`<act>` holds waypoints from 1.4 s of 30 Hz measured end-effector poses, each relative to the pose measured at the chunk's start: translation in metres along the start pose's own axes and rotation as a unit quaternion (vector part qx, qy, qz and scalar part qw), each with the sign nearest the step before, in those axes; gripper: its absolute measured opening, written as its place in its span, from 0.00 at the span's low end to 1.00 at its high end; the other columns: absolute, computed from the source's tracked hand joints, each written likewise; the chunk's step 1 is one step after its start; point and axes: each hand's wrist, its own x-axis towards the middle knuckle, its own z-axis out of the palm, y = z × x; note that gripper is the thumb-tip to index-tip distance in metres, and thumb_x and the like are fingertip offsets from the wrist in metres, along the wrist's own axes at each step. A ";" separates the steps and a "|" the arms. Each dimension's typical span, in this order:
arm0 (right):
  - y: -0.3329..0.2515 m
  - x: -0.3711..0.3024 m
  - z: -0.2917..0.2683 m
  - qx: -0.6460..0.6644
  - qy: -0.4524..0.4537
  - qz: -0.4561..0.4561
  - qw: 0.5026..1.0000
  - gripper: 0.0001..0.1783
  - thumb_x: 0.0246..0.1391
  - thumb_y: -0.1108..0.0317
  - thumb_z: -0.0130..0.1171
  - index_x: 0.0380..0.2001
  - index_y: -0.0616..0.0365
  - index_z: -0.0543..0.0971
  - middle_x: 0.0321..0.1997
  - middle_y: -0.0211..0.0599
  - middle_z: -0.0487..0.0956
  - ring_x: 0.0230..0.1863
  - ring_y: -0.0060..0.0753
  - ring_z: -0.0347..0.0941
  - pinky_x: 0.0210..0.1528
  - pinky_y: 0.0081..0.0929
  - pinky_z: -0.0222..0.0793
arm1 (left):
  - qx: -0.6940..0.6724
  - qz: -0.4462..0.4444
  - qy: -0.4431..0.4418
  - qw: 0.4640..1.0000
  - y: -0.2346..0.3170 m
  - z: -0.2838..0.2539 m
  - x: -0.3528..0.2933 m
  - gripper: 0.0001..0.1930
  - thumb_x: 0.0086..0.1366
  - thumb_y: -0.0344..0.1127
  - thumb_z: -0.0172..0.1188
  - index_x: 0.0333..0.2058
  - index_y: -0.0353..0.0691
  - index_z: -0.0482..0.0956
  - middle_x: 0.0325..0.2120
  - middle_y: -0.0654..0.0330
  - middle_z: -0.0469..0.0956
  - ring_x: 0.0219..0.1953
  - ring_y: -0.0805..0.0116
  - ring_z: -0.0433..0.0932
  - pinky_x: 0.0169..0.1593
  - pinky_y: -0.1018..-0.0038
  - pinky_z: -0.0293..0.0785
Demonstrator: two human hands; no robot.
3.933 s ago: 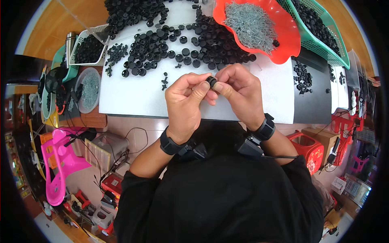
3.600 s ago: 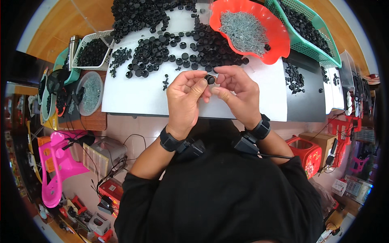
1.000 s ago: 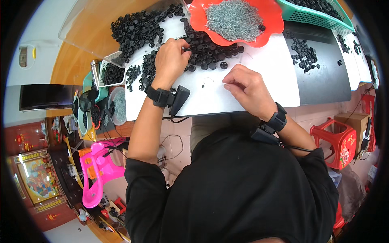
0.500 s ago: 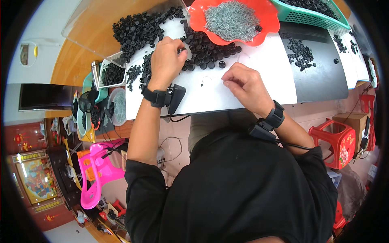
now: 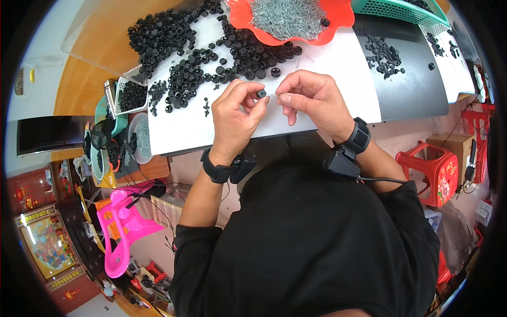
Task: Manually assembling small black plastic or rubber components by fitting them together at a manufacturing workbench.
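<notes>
Between left fingers (image 5: 252, 100), black cap (image 5: 261, 93) meets right hand's (image 5: 312, 100) pin (image 5: 273, 95).

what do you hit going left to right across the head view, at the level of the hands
clear tub of black parts → left hand → small black cap → thin metal pin → right hand → grey board with loose black parts

Being cut off along the top edge: the red tray (image 5: 253, 24) of grey metal pins (image 5: 288, 13) and the green basket (image 5: 406, 9). Staying too thin and small to make out clearly: the pin (image 5: 274, 95) between the hands, its far end disappearing under the right fingertips (image 5: 288, 99). Lying hidden beneath the forearms and black-clothed torso (image 5: 311, 238): the near edge of the worktop (image 5: 200, 127).
</notes>
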 end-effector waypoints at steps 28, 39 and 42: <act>0.006 0.006 0.005 -0.065 0.035 0.007 0.997 0.03 0.48 0.79 0.58 0.26 0.64 0.74 0.22 0.31 0.75 0.17 0.16 0.69 0.16 0.12 0.64 | 0.038 0.061 0.005 0.997 0.006 0.007 -0.009 0.12 0.45 0.18 0.60 0.32 0.35 0.77 0.25 0.59 0.74 0.22 0.70 0.74 0.25 0.78 0.72; 0.001 0.004 -0.003 0.019 0.009 0.024 0.999 0.04 0.51 0.75 0.58 0.30 0.64 0.75 0.26 0.33 0.76 0.23 0.18 0.71 0.23 0.16 0.70 | -0.167 -0.038 -0.002 0.985 0.007 0.007 -0.007 0.12 0.49 0.22 0.64 0.35 0.38 0.81 0.36 0.59 0.75 0.38 0.71 0.73 0.41 0.76 0.70; 0.003 0.003 -0.003 0.093 -0.005 0.018 0.995 0.07 0.52 0.75 0.58 0.35 0.64 0.75 0.32 0.35 0.77 0.28 0.20 0.73 0.28 0.18 0.72 | -0.285 -0.075 -0.002 0.956 0.006 0.010 -0.006 0.13 0.49 0.24 0.65 0.37 0.39 0.81 0.44 0.56 0.72 0.47 0.67 0.69 0.49 0.72 0.67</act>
